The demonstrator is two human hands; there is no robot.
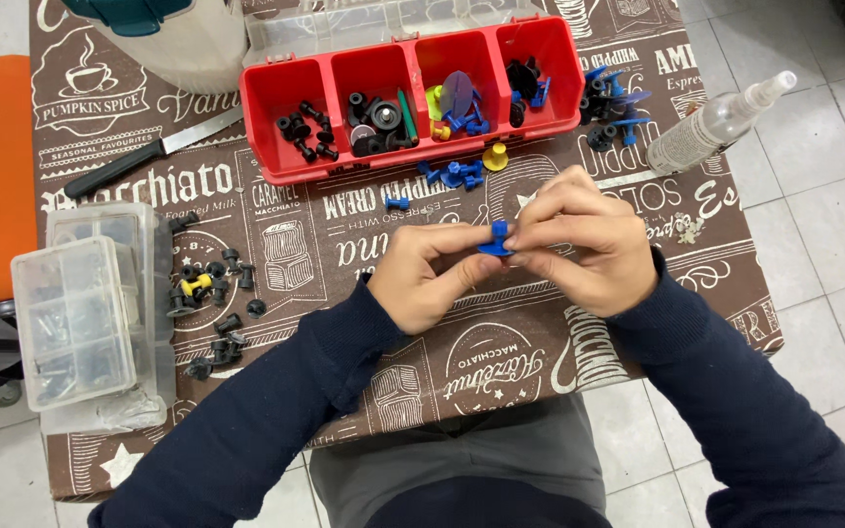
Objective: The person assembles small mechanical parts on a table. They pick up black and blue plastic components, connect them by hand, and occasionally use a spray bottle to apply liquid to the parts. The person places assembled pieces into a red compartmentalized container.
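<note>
Pinching blue tab (495,241), stem up, both hands' fingers (462,238)

My bench (276,244) wears a brown cloth printed with white coffee lettering. At its far edge sits a red tray (413,161) of four compartments, loaded with black and blue plastic parts. Loose blue pieces (452,176) and a yellow one (495,156) lie just in front of it. A knife (149,154) rests far left, clear plastic organiser boxes (80,318) near left beside scattered black pieces (215,313), a clear spray bottle (716,122) far right.
</note>
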